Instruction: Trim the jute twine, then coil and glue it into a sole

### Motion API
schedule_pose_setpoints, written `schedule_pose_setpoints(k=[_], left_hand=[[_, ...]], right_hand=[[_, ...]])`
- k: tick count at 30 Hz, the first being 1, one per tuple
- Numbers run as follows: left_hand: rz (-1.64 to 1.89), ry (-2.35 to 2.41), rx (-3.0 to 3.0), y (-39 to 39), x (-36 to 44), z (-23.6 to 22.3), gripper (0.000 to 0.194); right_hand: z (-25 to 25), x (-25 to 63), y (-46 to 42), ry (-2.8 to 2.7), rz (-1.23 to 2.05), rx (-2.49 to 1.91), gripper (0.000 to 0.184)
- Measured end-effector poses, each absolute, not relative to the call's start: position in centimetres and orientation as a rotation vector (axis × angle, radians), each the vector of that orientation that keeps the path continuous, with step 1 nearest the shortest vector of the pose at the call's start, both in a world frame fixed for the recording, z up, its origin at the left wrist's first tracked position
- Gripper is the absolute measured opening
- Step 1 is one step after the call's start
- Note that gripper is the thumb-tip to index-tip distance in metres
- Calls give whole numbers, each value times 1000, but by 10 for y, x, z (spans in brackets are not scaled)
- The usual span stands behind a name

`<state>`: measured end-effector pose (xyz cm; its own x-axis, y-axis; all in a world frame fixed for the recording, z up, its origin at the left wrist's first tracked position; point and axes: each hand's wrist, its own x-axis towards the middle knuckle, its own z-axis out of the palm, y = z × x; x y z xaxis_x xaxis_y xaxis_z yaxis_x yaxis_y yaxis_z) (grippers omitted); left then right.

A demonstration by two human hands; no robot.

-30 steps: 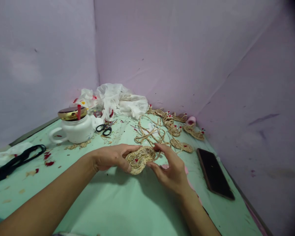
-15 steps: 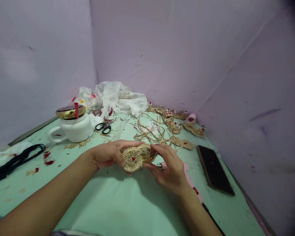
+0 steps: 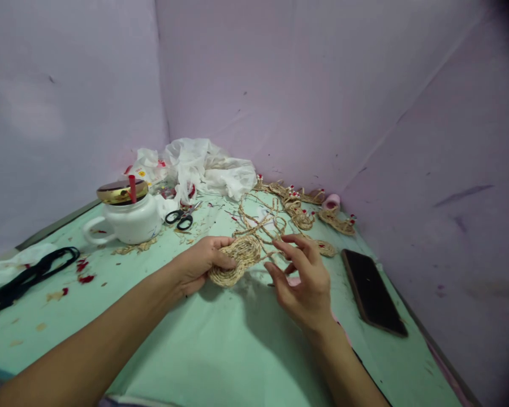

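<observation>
My left hand (image 3: 206, 261) is closed on the coiled straw braid piece (image 3: 246, 252), a figure-eight shape of wound braid, with the thumb over its near coil. The piece is held just above the green table cover (image 3: 220, 339). To its right my right hand (image 3: 303, 280) has its fingers apart and curved, nothing gripped between them. A thin braid end seems to run from the piece toward these fingers; whether they touch it I cannot tell. Beneath the right hand lies a pink tool (image 3: 294, 281) with a metal tip and a black cord, mostly hidden.
Loose straw braid (image 3: 258, 226) lies beyond my hands. Several finished-looking braid pieces with red-headed pins (image 3: 299, 215) line the back right. A phone (image 3: 373, 291) lies right. Black scissors (image 3: 184, 217), a white mug (image 3: 131, 220), white plastic bags (image 3: 210, 169) and black cord (image 3: 34, 274) stand or lie left.
My right hand has let go of the coiled straw braid piece and moved right, fingers spreading. The left hand keeps the piece, now tilted flatter, and its red center no longer shows.
</observation>
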<state>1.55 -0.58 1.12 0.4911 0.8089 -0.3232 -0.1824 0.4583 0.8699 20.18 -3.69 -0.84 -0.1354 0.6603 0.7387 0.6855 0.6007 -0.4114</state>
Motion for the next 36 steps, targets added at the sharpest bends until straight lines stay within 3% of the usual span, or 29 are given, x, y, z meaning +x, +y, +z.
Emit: schedule_pose_setpoints(k=[10, 13, 17, 23, 28, 32, 36], left_hand=[[739, 875, 831, -5, 15, 9, 48], [746, 880, 823, -3, 15, 8, 36], [765, 909, 837, -3, 16, 7, 17], [721, 909, 863, -8, 19, 10, 17], [725, 917, 869, -10, 21, 12, 23], [722, 906, 881, -11, 21, 12, 25], [725, 906, 909, -11, 21, 12, 25]], right_hand=[[1, 202, -50, -1699, 41, -958, 19], [4, 204, -48, -1696, 4, -1040, 25], [0, 203, -40, -1568, -6, -1256, 8], [-3, 205, -36, -1735, 457, -1447, 37], [6, 205, -38, -1883, 557, -1596, 60], [13, 205, -40, -1989, 632, -1677, 58], [15, 207, -42, -1923, 955, -1615, 49]])
